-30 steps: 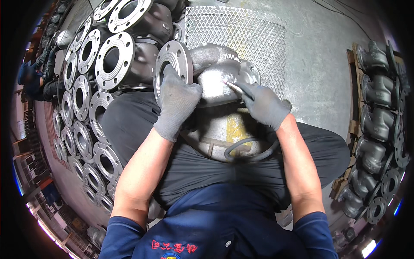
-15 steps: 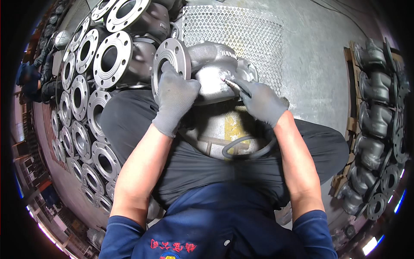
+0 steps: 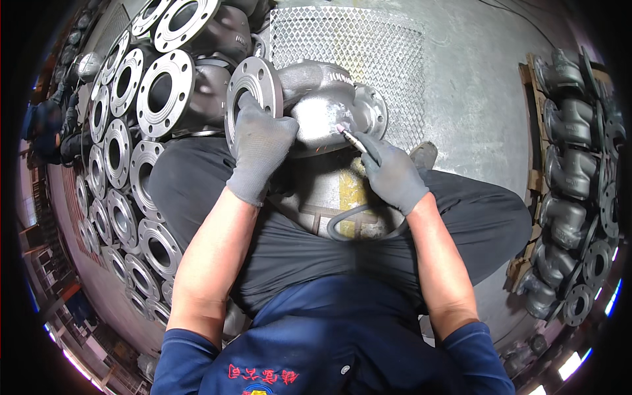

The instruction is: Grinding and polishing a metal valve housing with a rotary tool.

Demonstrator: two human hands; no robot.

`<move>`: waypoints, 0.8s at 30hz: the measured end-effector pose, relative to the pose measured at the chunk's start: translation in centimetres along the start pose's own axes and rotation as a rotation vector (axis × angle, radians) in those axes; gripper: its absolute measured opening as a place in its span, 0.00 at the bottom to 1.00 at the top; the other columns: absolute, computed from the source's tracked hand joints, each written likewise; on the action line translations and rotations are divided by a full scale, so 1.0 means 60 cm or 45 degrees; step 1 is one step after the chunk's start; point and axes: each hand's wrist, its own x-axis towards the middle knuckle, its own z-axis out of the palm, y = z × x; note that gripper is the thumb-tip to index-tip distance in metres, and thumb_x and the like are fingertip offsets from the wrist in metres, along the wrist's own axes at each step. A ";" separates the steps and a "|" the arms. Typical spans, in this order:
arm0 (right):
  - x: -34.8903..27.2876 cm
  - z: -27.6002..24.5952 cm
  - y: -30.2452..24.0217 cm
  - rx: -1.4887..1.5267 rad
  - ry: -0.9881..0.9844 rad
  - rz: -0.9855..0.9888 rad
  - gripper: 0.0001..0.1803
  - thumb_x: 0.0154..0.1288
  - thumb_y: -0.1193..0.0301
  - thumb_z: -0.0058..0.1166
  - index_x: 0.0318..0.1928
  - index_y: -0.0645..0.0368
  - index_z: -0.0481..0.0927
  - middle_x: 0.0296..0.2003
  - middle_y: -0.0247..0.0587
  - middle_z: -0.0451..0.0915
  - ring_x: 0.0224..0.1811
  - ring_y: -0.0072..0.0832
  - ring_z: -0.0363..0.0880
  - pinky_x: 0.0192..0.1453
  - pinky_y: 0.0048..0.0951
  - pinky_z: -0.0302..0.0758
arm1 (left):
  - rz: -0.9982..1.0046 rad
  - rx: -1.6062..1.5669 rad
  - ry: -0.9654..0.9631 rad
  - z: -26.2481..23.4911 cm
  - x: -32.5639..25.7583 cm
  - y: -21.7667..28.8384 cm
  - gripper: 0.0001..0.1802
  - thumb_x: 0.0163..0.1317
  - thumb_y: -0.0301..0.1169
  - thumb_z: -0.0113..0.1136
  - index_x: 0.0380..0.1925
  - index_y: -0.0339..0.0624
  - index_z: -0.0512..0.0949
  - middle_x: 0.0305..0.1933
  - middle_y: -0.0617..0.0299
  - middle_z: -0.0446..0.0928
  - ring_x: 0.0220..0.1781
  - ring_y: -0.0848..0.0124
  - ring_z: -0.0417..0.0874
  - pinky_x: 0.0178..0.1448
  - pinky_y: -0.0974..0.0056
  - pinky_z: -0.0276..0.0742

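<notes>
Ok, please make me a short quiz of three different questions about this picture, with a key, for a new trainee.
1. True or false: the left hand rests on the flange of the grey valve body.
2. What does the right hand hold? A) a hammer B) a thin pencil-like tool C) a paint brush
3. Fill in: the rows of flanged castings lie on the person's ____ side, beside the perforated metal sheet.

Key: 1 true; 2 B; 3 left.
</notes>
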 end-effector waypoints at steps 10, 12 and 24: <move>-0.018 0.014 0.010 0.118 0.050 0.080 0.24 0.76 0.70 0.51 0.70 0.57 0.75 0.48 0.64 0.85 0.52 0.61 0.84 0.58 0.56 0.79 | -0.008 -0.097 -0.002 0.000 -0.002 -0.009 0.33 0.50 0.29 0.66 0.53 0.16 0.70 0.44 0.26 0.83 0.51 0.34 0.87 0.59 0.45 0.82; -0.022 0.015 0.007 0.040 0.027 0.233 0.25 0.77 0.70 0.50 0.71 0.59 0.74 0.52 0.64 0.84 0.54 0.61 0.83 0.61 0.56 0.79 | -0.023 -0.113 0.018 0.000 -0.002 -0.006 0.34 0.49 0.28 0.63 0.58 0.20 0.72 0.49 0.30 0.83 0.54 0.41 0.88 0.60 0.51 0.82; -0.015 0.018 -0.016 0.137 0.020 0.271 0.26 0.75 0.72 0.52 0.71 0.60 0.76 0.62 0.61 0.82 0.65 0.56 0.81 0.70 0.47 0.76 | -0.058 -0.178 0.071 0.009 0.010 -0.032 0.29 0.49 0.28 0.64 0.52 0.23 0.72 0.41 0.35 0.84 0.42 0.46 0.88 0.50 0.51 0.83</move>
